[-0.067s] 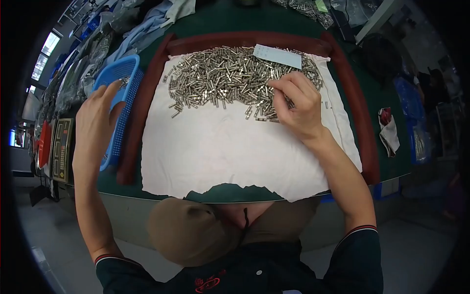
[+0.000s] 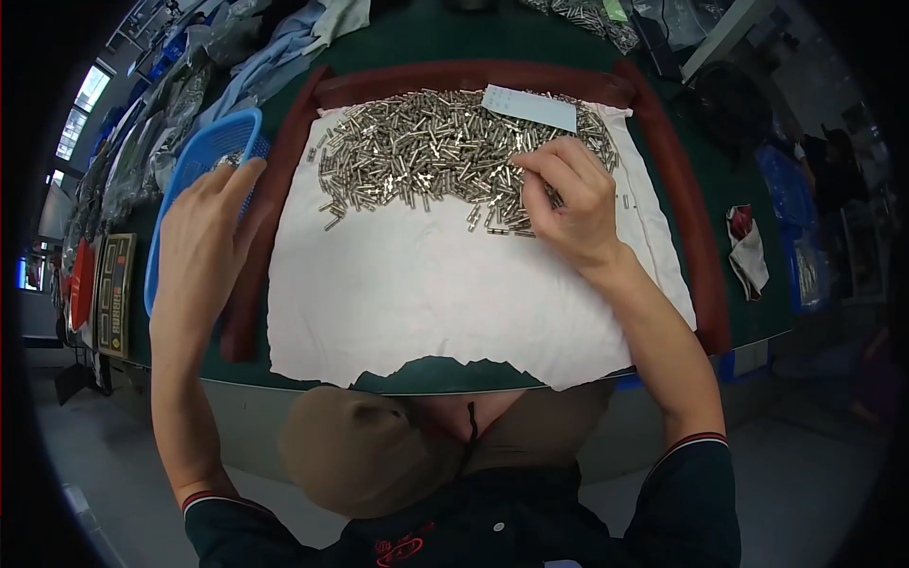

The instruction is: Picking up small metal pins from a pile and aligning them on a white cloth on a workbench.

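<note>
A large heap of several small silver metal pins (image 2: 426, 151) lies on the far part of a white cloth (image 2: 417, 293). My right hand (image 2: 568, 204) rests at the heap's right edge, fingers curled and pinching among the pins there. My left hand (image 2: 204, 237) hovers over the near rim of a blue plastic basket (image 2: 204, 156) at the left, fingers together and stretched forward, palm down; whether it holds anything is hidden. A pale blue card (image 2: 530, 107) lies on top of the heap at the far right.
A dark red padded frame (image 2: 701, 246) borders the cloth on three sides, on a green table (image 2: 748, 180). A crumpled red and white cloth (image 2: 748, 246) lies at the right. Bags and clutter line the far left. My knees are below the table's near edge.
My left hand has shifted slightly over the basket rim. My right hand stays at the heap's edge.
</note>
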`<state>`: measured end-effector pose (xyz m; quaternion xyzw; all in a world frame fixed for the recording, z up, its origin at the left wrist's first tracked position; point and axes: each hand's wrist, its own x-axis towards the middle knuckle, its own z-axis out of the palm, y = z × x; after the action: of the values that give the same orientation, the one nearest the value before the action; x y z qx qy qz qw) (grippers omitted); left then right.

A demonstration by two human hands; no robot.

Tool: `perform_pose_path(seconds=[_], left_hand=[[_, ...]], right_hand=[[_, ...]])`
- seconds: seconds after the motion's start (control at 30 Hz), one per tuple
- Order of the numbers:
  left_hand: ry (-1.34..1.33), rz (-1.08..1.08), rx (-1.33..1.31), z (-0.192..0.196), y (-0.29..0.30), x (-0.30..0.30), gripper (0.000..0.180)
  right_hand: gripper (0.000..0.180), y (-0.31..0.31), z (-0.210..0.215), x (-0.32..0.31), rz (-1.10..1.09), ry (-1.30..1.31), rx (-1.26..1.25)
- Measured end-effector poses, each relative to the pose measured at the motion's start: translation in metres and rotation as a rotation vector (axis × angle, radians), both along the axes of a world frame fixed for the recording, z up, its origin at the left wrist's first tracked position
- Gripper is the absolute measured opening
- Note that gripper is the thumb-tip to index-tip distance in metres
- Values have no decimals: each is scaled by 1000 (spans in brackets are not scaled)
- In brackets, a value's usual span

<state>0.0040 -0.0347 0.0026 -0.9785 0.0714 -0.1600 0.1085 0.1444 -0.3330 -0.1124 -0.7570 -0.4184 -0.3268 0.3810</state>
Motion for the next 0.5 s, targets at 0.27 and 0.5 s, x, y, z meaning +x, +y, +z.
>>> perform_pose_path(seconds=[0.27, 0.5], left_hand=[[262, -336, -101, -25, -73, 29, 38], [246, -706, -336, -70, -107, 58, 35]], right_hand=[[15, 7, -14, 11, -16, -63, 80], [12, 3, -21, 9, -78, -115, 124]])
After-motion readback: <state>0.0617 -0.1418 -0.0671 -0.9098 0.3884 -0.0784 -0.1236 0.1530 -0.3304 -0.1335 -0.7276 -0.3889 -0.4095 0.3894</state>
